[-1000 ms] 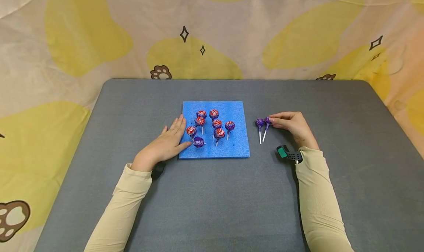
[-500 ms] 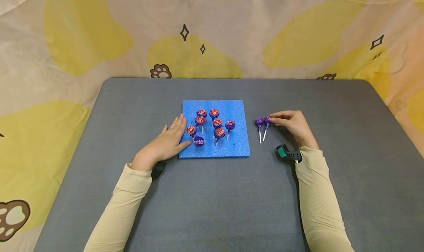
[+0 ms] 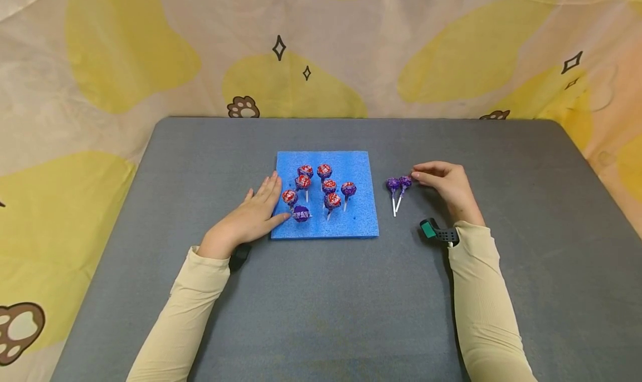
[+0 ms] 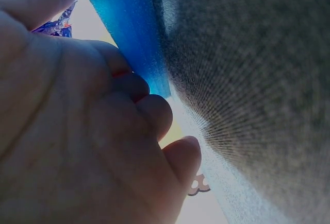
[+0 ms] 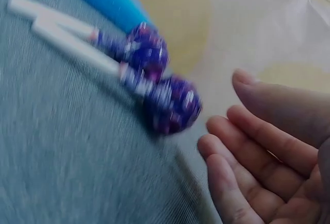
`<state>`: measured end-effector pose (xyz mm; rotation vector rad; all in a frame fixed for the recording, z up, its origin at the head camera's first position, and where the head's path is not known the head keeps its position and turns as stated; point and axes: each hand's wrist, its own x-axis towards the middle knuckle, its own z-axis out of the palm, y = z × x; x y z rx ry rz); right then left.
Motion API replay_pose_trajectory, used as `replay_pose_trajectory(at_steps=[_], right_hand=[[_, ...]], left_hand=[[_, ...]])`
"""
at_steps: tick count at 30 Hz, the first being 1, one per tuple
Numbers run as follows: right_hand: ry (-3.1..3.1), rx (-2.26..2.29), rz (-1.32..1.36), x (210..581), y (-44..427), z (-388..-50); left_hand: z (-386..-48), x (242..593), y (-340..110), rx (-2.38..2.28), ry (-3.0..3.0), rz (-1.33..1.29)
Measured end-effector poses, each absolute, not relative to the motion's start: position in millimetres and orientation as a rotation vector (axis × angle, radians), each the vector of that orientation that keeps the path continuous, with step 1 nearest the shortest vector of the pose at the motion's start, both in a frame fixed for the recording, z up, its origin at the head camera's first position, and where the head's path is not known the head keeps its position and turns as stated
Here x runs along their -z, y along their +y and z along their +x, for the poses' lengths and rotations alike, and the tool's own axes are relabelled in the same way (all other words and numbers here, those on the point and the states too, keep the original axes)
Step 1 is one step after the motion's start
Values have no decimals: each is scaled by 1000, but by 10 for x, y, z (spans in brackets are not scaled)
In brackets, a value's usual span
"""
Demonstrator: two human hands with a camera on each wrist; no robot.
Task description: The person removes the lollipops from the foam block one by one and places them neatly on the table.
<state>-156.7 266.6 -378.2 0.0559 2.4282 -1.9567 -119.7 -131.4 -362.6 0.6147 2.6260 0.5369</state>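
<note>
A blue foam board (image 3: 358, 220) lies flat on the table, with several lollipops (image 3: 324, 171) in purple-and-red wrappers standing on it. One lollipop (image 3: 301, 214) at the front left of the board shows only its purple wrapper. My left hand (image 3: 253, 214), fingers extended, rests along the board's left edge, its thumb beside that lollipop. To the right of the board two purple lollipops (image 3: 393, 184) lie side by side on the table, their white sticks (image 5: 77, 46) converging. My right hand (image 3: 446, 187) is just right of the nearer lollipop head (image 5: 175, 105), with a gap between thumb and fingers and nothing held.
The grey table (image 3: 321, 309) has rounded far corners. Behind it hangs a pale cloth (image 3: 381, 53) with yellow patches and paw prints. A black strap with a green piece (image 3: 428, 230) is on my right wrist.
My right hand has let go of the right-hand loose lollipop and drawn back slightly to the right. That lollipop's stick has swung left against the other. My left hand has stayed put.
</note>
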Motion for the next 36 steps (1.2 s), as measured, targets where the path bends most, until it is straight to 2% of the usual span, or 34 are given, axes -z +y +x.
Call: replay_pose_trajectory(at_steps=[14, 22, 36], right_hand=[[2414, 1895, -225, 3480, 2042, -1435], [2326, 1817, -319, 3505, 1716, -1381], [2327, 1744, -354, 3577, 1560, -1348]], left_hand=[[-1208, 3622, -1313, -534, 2630, 623], [-1211, 3625, -1316, -540, 2635, 634], [-1206, 3641, -1313, -533, 2622, 609]])
